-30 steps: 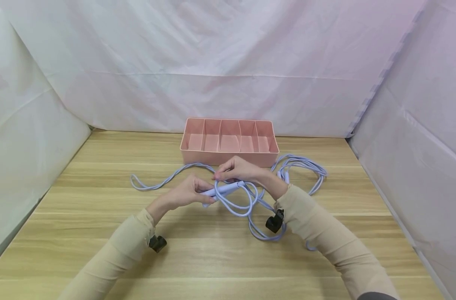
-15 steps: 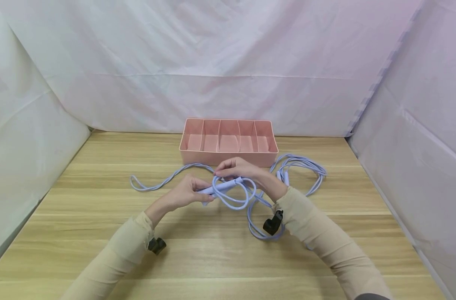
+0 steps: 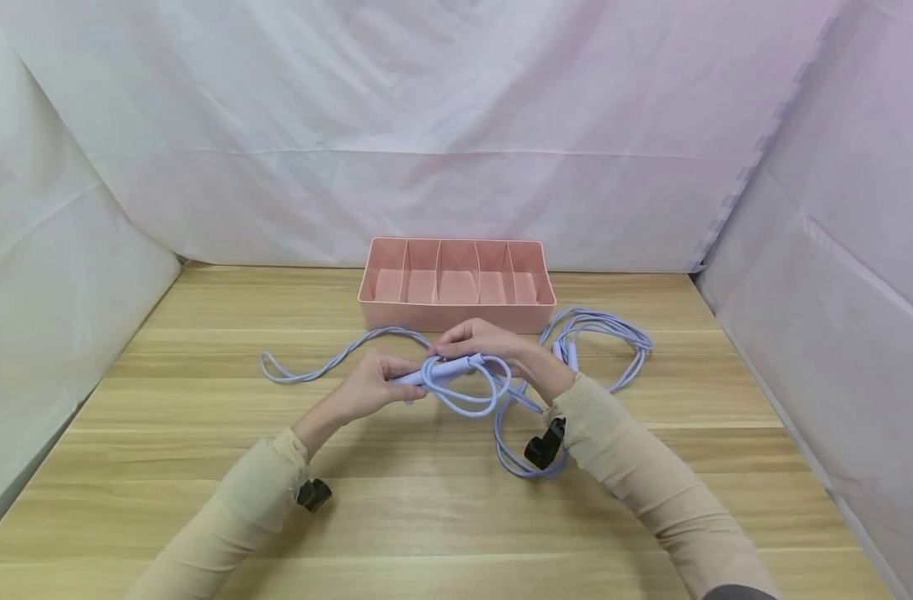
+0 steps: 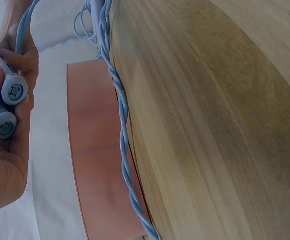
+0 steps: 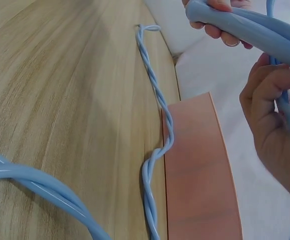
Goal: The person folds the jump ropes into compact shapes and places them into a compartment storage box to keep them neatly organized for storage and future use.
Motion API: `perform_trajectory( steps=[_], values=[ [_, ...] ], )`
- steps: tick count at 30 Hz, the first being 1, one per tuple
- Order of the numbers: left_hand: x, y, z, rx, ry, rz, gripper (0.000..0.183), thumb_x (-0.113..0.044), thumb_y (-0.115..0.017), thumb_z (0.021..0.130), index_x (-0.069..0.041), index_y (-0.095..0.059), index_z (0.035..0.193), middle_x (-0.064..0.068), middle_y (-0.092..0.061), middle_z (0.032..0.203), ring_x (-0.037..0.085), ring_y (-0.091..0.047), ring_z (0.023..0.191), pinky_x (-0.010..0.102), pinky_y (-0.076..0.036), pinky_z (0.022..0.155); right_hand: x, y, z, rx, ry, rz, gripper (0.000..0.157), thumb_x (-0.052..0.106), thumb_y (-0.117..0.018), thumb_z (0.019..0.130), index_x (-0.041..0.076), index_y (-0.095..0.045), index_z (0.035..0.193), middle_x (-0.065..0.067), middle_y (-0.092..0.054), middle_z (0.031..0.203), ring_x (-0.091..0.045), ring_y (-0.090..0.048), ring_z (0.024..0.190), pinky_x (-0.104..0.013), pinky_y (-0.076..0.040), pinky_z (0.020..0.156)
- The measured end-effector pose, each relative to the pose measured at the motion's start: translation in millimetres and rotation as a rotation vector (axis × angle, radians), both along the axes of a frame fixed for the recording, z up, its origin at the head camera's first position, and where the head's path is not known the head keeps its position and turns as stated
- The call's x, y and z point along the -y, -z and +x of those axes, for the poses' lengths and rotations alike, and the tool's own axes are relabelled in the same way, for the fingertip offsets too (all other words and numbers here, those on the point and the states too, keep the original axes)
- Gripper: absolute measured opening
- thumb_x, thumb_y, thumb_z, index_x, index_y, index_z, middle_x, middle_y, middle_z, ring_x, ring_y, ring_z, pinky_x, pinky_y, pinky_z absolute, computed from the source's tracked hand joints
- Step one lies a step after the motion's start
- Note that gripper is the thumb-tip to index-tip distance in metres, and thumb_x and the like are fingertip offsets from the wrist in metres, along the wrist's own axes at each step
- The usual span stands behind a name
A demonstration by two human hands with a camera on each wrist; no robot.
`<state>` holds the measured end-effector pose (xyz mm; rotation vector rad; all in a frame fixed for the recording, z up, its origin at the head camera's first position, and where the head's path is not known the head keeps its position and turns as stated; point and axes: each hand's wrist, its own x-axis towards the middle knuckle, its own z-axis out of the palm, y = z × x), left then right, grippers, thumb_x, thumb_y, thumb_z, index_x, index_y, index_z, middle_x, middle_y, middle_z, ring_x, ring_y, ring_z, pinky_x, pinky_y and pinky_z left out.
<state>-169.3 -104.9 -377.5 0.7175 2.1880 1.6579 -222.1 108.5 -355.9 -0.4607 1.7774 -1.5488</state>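
In the head view my left hand [image 3: 369,386] grips a pair of light blue jump rope handles [image 3: 454,369] side by side, raised over the table. The left wrist view shows the round ends of these handles [image 4: 14,91] between thumb and fingers. My right hand [image 3: 480,340] pinches the jump rope's cord just beside the handles, its fingers curled in the right wrist view. A loop of cord [image 3: 467,412] goes round the handles and hangs below them. The twisted cord [image 3: 328,367] trails left along the table.
Behind the hands stands a pink box [image 3: 456,317] with several compartments. Right of it lies a coiled blue rope [image 3: 614,323] with another pair of handles [image 3: 565,355], partly behind my right arm. More cord [image 3: 510,460] lies under my right wrist. White cloth [image 3: 456,150] walls the table.
The loop round the handles has drawn smaller and risen a little. My right hand has moved slightly with the cord, while my left hand keeps its grip on the handles.
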Motion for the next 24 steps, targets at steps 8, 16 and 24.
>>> perform_trajectory(
  steps=[8, 16, 24],
  values=[
    [-4, 1.9, -1.2, 0.028, -0.082, 0.017, 0.036, -0.001, -0.066, 0.079, 0.011, -0.058, 0.112, 0.025, -0.064, 0.104, 0.010, -0.062, 0.086, 0.021, -0.053, 0.071, 2, 1.0, -4.4, 0.050, 0.142, 0.143, 0.016, 0.015, -0.062, 0.086, 0.002, -0.067, 0.094, 0.003, -0.062, 0.065, -0.007, -0.046, 0.053, -0.017, -0.035, 0.047],
    [-4, 3.9, -3.0, 0.020, -0.134, 0.025, 0.040, 0.000, -0.066, 0.079, 0.012, -0.055, 0.115, 0.028, -0.061, 0.107, 0.015, -0.063, 0.089, 0.020, -0.053, 0.069, 8, 1.2, -2.1, 0.056, 0.193, 0.176, 0.021, 0.010, -0.058, 0.086, -0.003, -0.065, 0.101, 0.002, -0.060, 0.065, -0.010, -0.049, 0.056, -0.018, -0.040, 0.049],
    [-2, 3.3, -5.1, 0.020, -0.140, 0.052, 0.039, 0.000, -0.066, 0.078, 0.008, -0.058, 0.115, 0.024, -0.060, 0.112, 0.027, -0.062, 0.098, 0.025, -0.054, 0.072, 13, 8.7, -0.2, 0.041, 0.182, 0.167, 0.023, 0.009, -0.052, 0.091, -0.006, -0.061, 0.106, 0.000, -0.064, 0.070, -0.012, -0.059, 0.064, -0.021, -0.046, 0.055]
  ],
)
